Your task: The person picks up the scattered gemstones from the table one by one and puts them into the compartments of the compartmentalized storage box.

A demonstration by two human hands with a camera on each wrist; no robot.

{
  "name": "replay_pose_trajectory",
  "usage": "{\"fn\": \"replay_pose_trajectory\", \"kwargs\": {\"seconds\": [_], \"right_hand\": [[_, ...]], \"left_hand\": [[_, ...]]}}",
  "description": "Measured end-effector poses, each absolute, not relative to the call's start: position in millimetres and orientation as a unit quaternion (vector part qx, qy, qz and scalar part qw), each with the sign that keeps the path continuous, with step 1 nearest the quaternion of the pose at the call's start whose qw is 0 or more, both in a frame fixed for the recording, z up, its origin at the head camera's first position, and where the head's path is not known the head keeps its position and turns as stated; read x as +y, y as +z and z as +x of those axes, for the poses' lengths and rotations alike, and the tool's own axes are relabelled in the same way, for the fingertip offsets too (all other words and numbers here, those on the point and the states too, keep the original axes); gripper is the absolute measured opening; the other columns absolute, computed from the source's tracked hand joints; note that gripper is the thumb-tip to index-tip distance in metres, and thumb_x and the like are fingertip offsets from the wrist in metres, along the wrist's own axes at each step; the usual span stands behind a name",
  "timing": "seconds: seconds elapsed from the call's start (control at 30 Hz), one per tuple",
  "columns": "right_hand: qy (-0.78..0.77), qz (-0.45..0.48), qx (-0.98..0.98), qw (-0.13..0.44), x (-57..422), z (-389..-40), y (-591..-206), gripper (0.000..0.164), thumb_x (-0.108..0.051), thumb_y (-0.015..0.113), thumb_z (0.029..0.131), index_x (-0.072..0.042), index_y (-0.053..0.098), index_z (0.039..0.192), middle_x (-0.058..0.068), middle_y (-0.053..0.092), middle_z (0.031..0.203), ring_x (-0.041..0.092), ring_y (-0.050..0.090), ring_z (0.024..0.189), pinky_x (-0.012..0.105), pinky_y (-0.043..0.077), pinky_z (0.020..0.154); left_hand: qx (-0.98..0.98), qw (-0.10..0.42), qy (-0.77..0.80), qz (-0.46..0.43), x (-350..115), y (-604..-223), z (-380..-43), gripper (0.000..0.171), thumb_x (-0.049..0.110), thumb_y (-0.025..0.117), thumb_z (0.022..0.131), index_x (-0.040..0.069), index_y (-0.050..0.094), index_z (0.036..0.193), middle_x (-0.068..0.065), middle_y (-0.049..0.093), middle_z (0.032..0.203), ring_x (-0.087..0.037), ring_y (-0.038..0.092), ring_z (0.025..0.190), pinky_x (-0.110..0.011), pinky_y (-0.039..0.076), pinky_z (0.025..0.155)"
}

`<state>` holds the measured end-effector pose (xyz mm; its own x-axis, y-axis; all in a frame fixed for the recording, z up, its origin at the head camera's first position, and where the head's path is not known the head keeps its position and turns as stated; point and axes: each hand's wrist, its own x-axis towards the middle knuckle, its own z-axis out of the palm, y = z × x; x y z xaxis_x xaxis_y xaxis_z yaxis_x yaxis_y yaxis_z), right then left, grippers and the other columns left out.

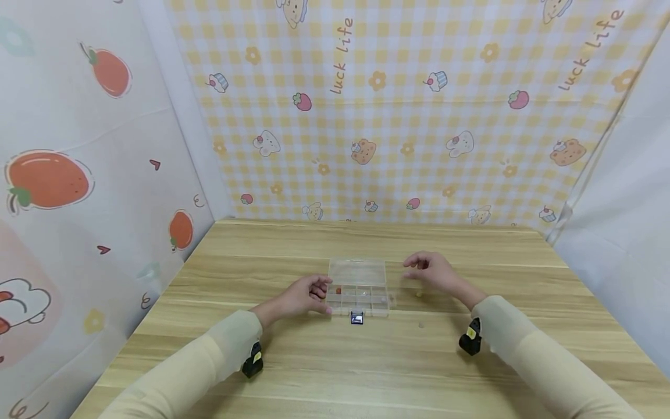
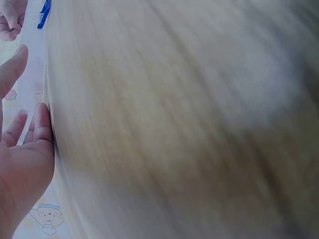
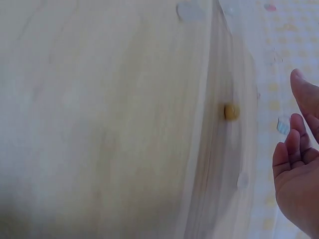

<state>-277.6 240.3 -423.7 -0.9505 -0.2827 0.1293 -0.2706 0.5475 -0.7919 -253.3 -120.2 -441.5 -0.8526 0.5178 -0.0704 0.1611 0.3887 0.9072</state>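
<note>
A clear plastic compartment box stands on the table with its lid folded back and a dark blue latch at the front. One compartment holds a small orange-red bead. At the box's left side rests my left hand, thumb by the front corner and index finger by the hinge. My right hand hovers to the right of the box, fingers loosely bent and thumb apart, holding nothing visible. Below it lies a small yellow bead. A pale, clear-looking piece lies nearer the front.
The wood-grain table reaches back to a yellow checked cloth. A white printed cloth hangs on the left, and a plain white one on the right. Another clear piece shows in the right wrist view.
</note>
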Motion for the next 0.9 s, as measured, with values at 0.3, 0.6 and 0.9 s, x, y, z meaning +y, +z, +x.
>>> {"fn": "replay_pose_trajectory", "kwargs": {"seconds": [0.3, 0.6, 0.9], "right_hand": [[-0.459, -0.119, 0.88, 0.007, 263.7, -287.2, -424.7, 0.028, -0.015, 0.075, 0.087, 0.003, 0.067, 0.108, 0.012, 0.056, 0.098, 0.022, 0.045, 0.079, 0.027, 0.041, 0.062], [-0.443, -0.095, 0.891, 0.021, 279.4, -292.5, -427.5, 0.034, -0.02, 0.074, 0.088, 0.002, 0.066, 0.114, 0.012, 0.057, 0.105, 0.022, 0.046, 0.086, 0.031, 0.042, 0.072], [-0.461, -0.107, 0.879, 0.052, 291.2, -295.0, -429.3, 0.038, -0.019, 0.072, 0.09, 0.006, 0.062, 0.116, 0.012, 0.057, 0.102, 0.022, 0.047, 0.089, 0.028, 0.044, 0.074]], "left_hand": [[0.816, 0.173, 0.512, 0.207, -120.2, -441.8, -254.1, 0.07, 0.006, 0.085, 0.074, -0.004, 0.049, 0.134, -0.01, 0.053, 0.112, -0.022, 0.052, 0.098, -0.033, 0.048, 0.086], [0.815, 0.175, 0.512, 0.208, -120.5, -441.1, -254.8, 0.07, 0.007, 0.084, 0.075, -0.004, 0.049, 0.134, -0.011, 0.053, 0.113, -0.022, 0.052, 0.099, -0.033, 0.048, 0.086], [0.809, 0.178, 0.516, 0.216, -121.7, -445.5, -258.6, 0.069, 0.003, 0.083, 0.075, -0.006, 0.048, 0.134, -0.013, 0.052, 0.113, -0.024, 0.053, 0.099, -0.032, 0.048, 0.086]]}}
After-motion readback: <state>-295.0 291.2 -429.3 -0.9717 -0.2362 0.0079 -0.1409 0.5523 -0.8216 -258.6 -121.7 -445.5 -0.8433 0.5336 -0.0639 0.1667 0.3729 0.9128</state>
